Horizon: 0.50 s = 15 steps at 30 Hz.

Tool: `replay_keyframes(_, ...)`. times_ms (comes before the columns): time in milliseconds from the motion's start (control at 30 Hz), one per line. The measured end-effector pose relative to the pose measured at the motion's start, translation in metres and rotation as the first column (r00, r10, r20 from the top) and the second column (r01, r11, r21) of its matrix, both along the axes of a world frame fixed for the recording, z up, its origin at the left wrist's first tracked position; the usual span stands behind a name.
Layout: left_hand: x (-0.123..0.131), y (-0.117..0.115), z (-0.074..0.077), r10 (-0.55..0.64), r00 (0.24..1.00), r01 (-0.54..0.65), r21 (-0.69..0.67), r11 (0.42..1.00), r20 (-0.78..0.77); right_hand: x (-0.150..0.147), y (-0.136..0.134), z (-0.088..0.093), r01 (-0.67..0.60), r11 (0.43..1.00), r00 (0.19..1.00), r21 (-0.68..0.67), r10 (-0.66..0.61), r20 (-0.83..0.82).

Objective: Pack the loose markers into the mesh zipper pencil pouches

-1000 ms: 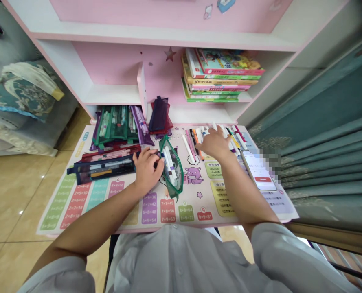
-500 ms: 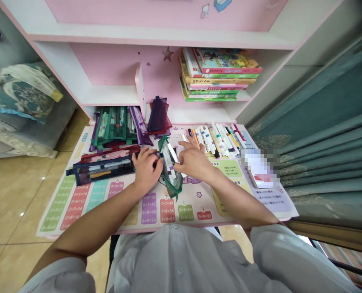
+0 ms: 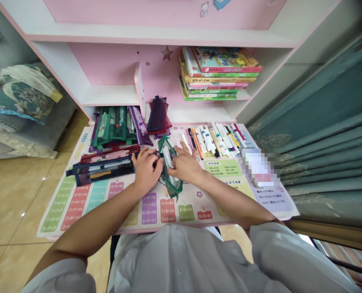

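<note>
A green mesh pencil pouch [image 3: 174,190] lies unzipped on the printed desk mat, with several white markers [image 3: 167,156] inside it. My left hand [image 3: 147,169] pinches the pouch's left edge between thumb and fingers. Over the right edge is my right hand [image 3: 187,165], its thumb inside the opening and its other fingers curled at the rim; part of the pouch is hidden beneath it. Just beyond that hand lies a row of loose markers [image 3: 208,140] with white, orange, black and pink bodies. A filled dark blue mesh pouch [image 3: 107,169] rests left of my left hand.
Filled green pouches [image 3: 113,126] and a purple one [image 3: 139,124] are piled at the back left. Flat dark blue pouches [image 3: 157,116] lie beside the shelf divider [image 3: 139,87]. Stacked books [image 3: 219,79] fill part of the shelf. A phone [image 3: 257,169] lies at the right.
The white marker by my right hand has gone down into the green pouch. My right hand has shifted slightly left and lower, uncovering more loose markers. My left hand has stayed put.
</note>
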State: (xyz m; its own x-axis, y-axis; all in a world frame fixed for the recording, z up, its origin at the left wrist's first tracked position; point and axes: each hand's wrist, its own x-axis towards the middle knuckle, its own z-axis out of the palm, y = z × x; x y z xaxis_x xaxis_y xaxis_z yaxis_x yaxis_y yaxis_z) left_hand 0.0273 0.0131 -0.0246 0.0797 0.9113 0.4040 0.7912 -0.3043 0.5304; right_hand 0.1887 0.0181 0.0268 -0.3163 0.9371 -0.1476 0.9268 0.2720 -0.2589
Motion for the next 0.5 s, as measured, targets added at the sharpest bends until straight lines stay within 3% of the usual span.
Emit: replay_keyframes(500, -0.001, 0.0006, 0.0006, 0.006, 1.0, -0.006, -0.011, 1.0, -0.019, -0.0005, -0.0024, 0.0018, -0.012, 1.0, 0.997, -0.01, 0.011, -0.07)
